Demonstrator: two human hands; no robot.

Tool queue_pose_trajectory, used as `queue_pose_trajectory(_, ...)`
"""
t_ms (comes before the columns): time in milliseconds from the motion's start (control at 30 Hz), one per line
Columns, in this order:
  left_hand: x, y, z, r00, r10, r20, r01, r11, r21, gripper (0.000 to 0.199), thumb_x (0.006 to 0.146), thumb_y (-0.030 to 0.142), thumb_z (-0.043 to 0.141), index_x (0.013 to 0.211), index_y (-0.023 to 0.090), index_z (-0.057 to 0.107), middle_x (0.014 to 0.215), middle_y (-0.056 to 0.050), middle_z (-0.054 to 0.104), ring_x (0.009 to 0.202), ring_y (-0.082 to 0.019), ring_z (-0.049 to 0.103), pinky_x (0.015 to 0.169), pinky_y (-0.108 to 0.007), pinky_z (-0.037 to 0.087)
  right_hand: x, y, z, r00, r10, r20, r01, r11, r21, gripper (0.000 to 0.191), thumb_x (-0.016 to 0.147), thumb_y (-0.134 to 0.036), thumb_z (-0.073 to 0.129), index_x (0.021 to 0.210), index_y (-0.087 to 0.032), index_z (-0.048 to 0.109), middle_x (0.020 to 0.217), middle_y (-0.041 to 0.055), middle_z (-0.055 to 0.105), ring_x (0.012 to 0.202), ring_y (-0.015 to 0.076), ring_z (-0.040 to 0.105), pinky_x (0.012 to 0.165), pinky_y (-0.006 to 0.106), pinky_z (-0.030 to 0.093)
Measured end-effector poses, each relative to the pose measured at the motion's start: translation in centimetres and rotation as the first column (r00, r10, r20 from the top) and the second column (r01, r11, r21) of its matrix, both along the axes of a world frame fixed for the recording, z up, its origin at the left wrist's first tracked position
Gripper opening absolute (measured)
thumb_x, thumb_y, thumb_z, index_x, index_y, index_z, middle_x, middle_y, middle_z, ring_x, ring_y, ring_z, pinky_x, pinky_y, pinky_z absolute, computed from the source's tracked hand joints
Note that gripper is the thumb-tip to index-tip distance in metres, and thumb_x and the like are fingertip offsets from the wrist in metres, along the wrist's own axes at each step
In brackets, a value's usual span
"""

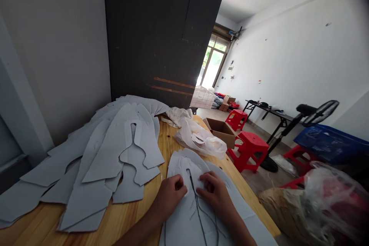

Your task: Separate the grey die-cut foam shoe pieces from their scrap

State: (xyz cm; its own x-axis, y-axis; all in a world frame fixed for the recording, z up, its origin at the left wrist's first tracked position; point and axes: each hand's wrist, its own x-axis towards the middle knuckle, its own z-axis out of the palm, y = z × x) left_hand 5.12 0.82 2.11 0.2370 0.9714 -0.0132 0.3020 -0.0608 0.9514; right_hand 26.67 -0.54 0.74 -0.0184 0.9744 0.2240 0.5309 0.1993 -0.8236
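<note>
My left hand (pixel 170 196) and my right hand (pixel 215 190) rest on a pile of pale grey cut sheets (pixel 184 223) at the table's near edge. Their fingers sit on either side of a narrow slit in the top sheet. A thin black cord or drawn line (pixel 198 215) runs down from the slit between my hands. To the left, on the wooden table (pixel 150 207), lies a larger fan of similar cut grey pieces (pixel 115 161), overlapping one another. Neither hand touches that fan.
At the table's far end are a crumpled white cloth (pixel 178 117) and a white plastic bag (pixel 198 140). Beyond stand a cardboard box (pixel 221 130) and red plastic stools (pixel 249 150). A blue crate (pixel 328 142) and a bulging plastic sack (pixel 325 207) sit right of the table.
</note>
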Motion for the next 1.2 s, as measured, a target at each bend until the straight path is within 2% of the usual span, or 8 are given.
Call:
queue_pose_trajectory(167,0.0,-0.1,0.0,1.000,-0.009,-0.002,0.009,1.000,0.008,0.013,0.072,0.025,0.056,0.061,0.025,0.047,0.062,0.004,0.051,0.066,-0.017,0.048,0.066,-0.030,0.034,0.1,0.2,-0.6,1.000,-0.002,0.026,0.002,1.000,0.003,0.024,0.074,-0.031,0.081,0.096,-0.021,0.081,0.098,0.0067,0.067,0.070,0.0187,0.056,0.067,0.033,0.045)
queue_pose_trajectory(333,0.1,-0.2,-0.1,1.000,-0.015,-0.007,0.015,1.000,0.016,0.017,0.072,0.021,0.057,0.061,0.024,0.046,0.062,0.004,0.049,0.065,-0.017,0.047,0.065,-0.030,0.033,-0.3,0.2,-0.4,0.999,-0.014,0.028,0.014,1.000,-0.003,0.027,0.077,-0.035,0.077,0.099,-0.021,0.081,0.100,0.0084,0.067,0.070,0.0194,0.056,0.068,0.035,0.046)
queue_pose_trajectory(567,0.1,-0.4,-0.2,0.999,-0.043,-0.013,0.043,0.999,0.021,0.017,0.074,0.019,0.057,0.061,0.024,0.046,0.063,0.004,0.050,0.067,-0.016,0.049,0.065,-0.029,0.034,-0.4,0.4,-0.5,0.999,-0.025,0.048,0.025,1.000,-0.002,0.018,0.079,-0.036,0.072,0.086,-0.020,0.069,0.084,0.0019,0.058,0.068,0.0185,0.051,0.066,0.032,0.040)
queue_pose_trajectory(800,0.1,-0.3,-0.1,0.998,-0.053,-0.028,0.053,0.998,0.017,0.018,0.074,0.016,0.058,0.061,0.023,0.047,0.064,0.005,0.052,0.067,-0.016,0.050,0.066,-0.028,0.035,-1.0,0.8,-0.3,0.996,-0.030,0.084,0.029,0.999,0.016,0.017,0.081,-0.036,0.070,0.082,-0.020,0.065,0.079,0.0004,0.056,0.069,0.0182,0.049,0.068,0.031,0.037)
queue_pose_trajectory(867,0.1,-0.3,-0.1,0.998,-0.052,-0.034,0.052,0.999,0.015,0.018,0.074,0.015,0.058,0.061,0.023,0.047,0.063,0.005,0.051,0.067,-0.015,0.050,0.065,-0.028,0.035,-1.0,0.8,-0.2,1.000,-0.016,0.012,0.016,1.000,0.002,0.020,0.082,-0.039,0.071,0.081,-0.020,0.063,0.075,-0.0011,0.053,0.068,0.0179,0.047,0.066,0.031,0.035)
queue_pose_trajectory(967,0.1,-0.3,-0.3,0.998,-0.050,-0.039,0.051,0.999,0.014,0.017,0.073,0.014,0.057,0.062,0.023,0.048,0.063,0.005,0.052,0.067,-0.015,0.051,0.065,-0.028,0.035,-0.6,0.6,-0.1,0.976,0.027,-0.218,-0.038,0.998,-0.045,0.030,0.085,-0.048,0.073,0.081,-0.022,0.058,0.071,-0.0034,0.048,0.067,0.0174,0.044,0.064,0.029,0.034)
queue_pose_trajectory(1100,0.1,-0.2,-0.6,0.998,-0.049,-0.037,0.049,0.999,0.015,0.016,0.072,0.013,0.057,0.062,0.023,0.048,0.063,0.006,0.052,0.067,-0.015,0.051,0.065,-0.027,0.034,0.6,0.3,-0.3,0.850,0.015,-0.526,-0.086,0.990,-0.112,0.041,0.079,-0.054,0.083,0.095,-0.025,0.060,0.078,-0.0027,0.056,0.067,0.0165,0.045,0.062,0.027,0.033)
queue_pose_trajectory(1200,0.2,-0.1,-0.7,0.998,-0.046,-0.041,0.047,0.999,0.014,0.016,0.071,0.013,0.057,0.062,0.023,0.048,0.063,0.006,0.051,0.066,-0.015,0.050,0.064,-0.028,0.034,1.0,0.3,-0.4,0.789,0.018,-0.614,-0.106,0.989,-0.106,0.044,0.075,-0.052,0.088,0.096,-0.025,0.061,0.080,-0.0019,0.059,0.071,0.0174,0.049,0.066,0.027,0.036)
